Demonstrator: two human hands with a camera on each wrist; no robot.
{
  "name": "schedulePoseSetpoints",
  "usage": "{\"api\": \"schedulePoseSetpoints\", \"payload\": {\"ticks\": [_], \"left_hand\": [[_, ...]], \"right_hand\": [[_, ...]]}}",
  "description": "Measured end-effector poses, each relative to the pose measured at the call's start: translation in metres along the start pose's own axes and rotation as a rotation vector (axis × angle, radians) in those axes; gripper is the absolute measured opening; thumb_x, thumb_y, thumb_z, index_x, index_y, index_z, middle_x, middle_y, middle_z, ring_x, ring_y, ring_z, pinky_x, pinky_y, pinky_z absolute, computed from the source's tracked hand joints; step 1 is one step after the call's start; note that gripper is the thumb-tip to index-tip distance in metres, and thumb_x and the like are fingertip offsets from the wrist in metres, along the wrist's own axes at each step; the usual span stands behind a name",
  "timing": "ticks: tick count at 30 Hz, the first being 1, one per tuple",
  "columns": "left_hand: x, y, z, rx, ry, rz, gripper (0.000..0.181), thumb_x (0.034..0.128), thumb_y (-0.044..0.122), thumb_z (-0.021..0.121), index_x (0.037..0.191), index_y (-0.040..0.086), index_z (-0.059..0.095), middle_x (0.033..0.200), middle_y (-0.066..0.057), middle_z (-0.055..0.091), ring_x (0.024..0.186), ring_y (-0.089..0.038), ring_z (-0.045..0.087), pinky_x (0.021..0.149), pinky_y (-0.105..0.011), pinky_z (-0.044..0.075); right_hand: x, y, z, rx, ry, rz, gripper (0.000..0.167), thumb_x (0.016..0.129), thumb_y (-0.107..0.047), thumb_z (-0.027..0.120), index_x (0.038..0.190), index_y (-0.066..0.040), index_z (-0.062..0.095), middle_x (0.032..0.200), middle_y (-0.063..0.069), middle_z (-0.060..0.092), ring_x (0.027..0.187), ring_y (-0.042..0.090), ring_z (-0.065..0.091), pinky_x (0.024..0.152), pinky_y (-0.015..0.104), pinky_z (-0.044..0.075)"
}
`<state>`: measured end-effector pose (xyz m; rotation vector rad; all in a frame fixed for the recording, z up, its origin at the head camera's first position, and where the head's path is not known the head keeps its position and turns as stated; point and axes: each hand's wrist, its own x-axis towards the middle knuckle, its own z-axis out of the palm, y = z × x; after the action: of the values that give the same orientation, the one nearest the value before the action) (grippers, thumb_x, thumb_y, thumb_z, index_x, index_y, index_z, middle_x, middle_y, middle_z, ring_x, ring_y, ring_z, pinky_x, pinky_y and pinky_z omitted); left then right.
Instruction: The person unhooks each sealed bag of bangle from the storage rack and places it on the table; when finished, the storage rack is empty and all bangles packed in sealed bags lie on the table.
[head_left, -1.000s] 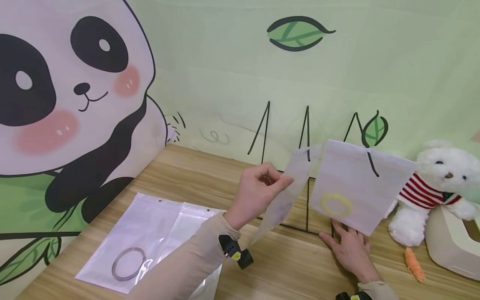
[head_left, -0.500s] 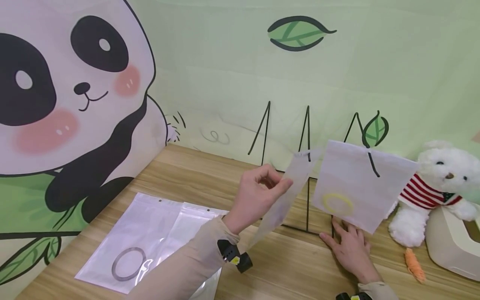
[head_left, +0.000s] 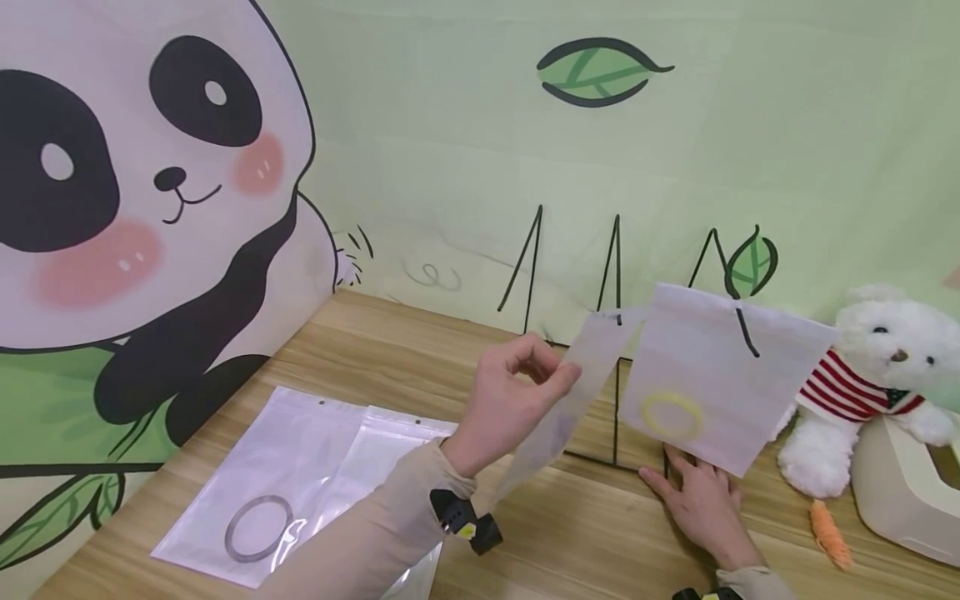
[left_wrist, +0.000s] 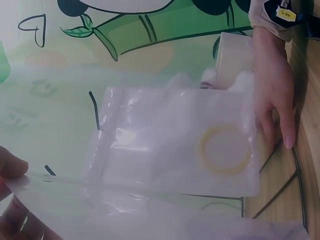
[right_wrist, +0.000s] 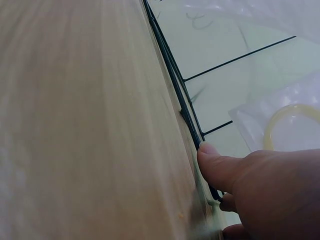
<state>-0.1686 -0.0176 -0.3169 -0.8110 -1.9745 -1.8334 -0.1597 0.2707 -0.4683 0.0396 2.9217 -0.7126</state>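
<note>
Yellow-ringed bag [head_left: 731,383] hangs on black rack [head_left: 617,417]; left hand [head_left: 513,392] pinches second bag [head_left: 561,417] near middle hook [head_left: 618,275]; two bags [head_left: 288,450] lie unhung on counter [head_left: 420,350]; right hand [head_left: 705,504] grips rack.

Zip bags [head_left: 315,467] on tabletop [head_left: 570,533], left of left grip [head_left: 510,400] | wire rack [head_left: 617,417] touching right grip [head_left: 705,502] | hung bag [head_left: 735,367] above that grip | teddy bear [head_left: 851,383] right of it

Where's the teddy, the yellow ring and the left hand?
Teddy [head_left: 846,386]: head view, on its striped shirt.
Yellow ring [left_wrist: 202,149]: left wrist view, band's left side.
Left hand [head_left: 510,404]: head view, middle of the hand.
</note>
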Motion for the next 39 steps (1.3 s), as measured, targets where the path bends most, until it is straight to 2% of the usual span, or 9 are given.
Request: {"api": "schedulePoseSetpoints", "payload": {"ticks": [4, 11, 24, 29, 33, 36, 39], "left_hand": [[-0.002, 0.004, 0.000, -0.005, -0.008, -0.005, 0.017, 0.0872, 0.009, 0.071, 0.072, 0.010, 0.062, 0.071, 0.002, 0.062, 0.064, -0.014, 0.055, 0.064, -0.027, 0.048], [-0.005, 0.008, 0.001, -0.012, -0.004, 0.016, 0.017, 0.0862, 0.006, 0.070, 0.073, 0.009, 0.061, 0.072, 0.001, 0.061, 0.066, -0.013, 0.055, 0.065, -0.027, 0.049], [-0.014, 0.013, 0.002, -0.041, 0.013, 0.029, 0.016, 0.0874, 0.010, 0.072, 0.075, 0.009, 0.062, 0.075, -0.002, 0.063, 0.066, -0.012, 0.057, 0.065, -0.027, 0.050], [-0.023, 0.017, -0.004, -0.057, 0.016, -0.010, 0.015, 0.0883, 0.012, 0.072, 0.078, 0.008, 0.061, 0.077, -0.002, 0.064, 0.069, -0.013, 0.060, 0.069, -0.028, 0.051], [-0.031, 0.015, -0.011, -0.047, 0.040, -0.064, 0.015, 0.0882, 0.013, 0.072, 0.079, 0.008, 0.062, 0.077, -0.002, 0.065, 0.068, -0.015, 0.059, 0.066, -0.027, 0.049], [-0.038, 0.010, -0.015, -0.040, 0.058, -0.130, 0.014, 0.0882, 0.015, 0.073, 0.080, 0.008, 0.063, 0.078, -0.003, 0.065, 0.068, -0.015, 0.057, 0.063, -0.026, 0.046], [-0.043, 0.001, -0.019, -0.036, 0.073, -0.197, 0.016, 0.0881, 0.014, 0.073, 0.079, 0.006, 0.062, 0.080, -0.003, 0.065, 0.073, -0.015, 0.058, 0.066, -0.026, 0.047]], "right_hand": [[0.000, 0.000, 0.000, -0.004, 0.001, 0.004, 0.092, 0.090, -0.071, 0.042, 0.150, -0.002, 0.031, 0.155, 0.033, 0.005, 0.135, 0.059, -0.001, 0.089, 0.080, 0.010], [-0.001, 0.001, 0.002, -0.032, 0.049, -0.038, 0.087, 0.092, -0.068, 0.042, 0.150, -0.004, 0.032, 0.149, 0.033, 0.022, 0.125, 0.058, 0.021, 0.088, 0.076, 0.019], [-0.002, 0.001, 0.003, -0.020, 0.051, -0.036, 0.087, 0.092, -0.068, 0.043, 0.149, -0.002, 0.034, 0.149, 0.032, 0.021, 0.126, 0.056, 0.020, 0.089, 0.074, 0.017], [-0.002, 0.000, 0.003, -0.022, 0.046, -0.043, 0.087, 0.092, -0.068, 0.042, 0.149, -0.002, 0.034, 0.149, 0.032, 0.020, 0.126, 0.057, 0.020, 0.088, 0.074, 0.019], [-0.003, 0.000, 0.003, -0.020, 0.063, -0.056, 0.085, 0.093, -0.065, 0.044, 0.149, -0.002, 0.033, 0.149, 0.033, 0.021, 0.125, 0.056, 0.021, 0.089, 0.073, 0.018], [-0.004, 0.000, 0.004, -0.018, 0.081, -0.062, 0.084, 0.094, -0.063, 0.045, 0.148, -0.001, 0.035, 0.148, 0.033, 0.023, 0.125, 0.055, 0.022, 0.089, 0.072, 0.018], [-0.006, -0.001, 0.005, -0.017, 0.100, -0.071, 0.082, 0.094, -0.062, 0.047, 0.147, 0.001, 0.038, 0.147, 0.033, 0.025, 0.124, 0.054, 0.023, 0.090, 0.072, 0.019]]}}
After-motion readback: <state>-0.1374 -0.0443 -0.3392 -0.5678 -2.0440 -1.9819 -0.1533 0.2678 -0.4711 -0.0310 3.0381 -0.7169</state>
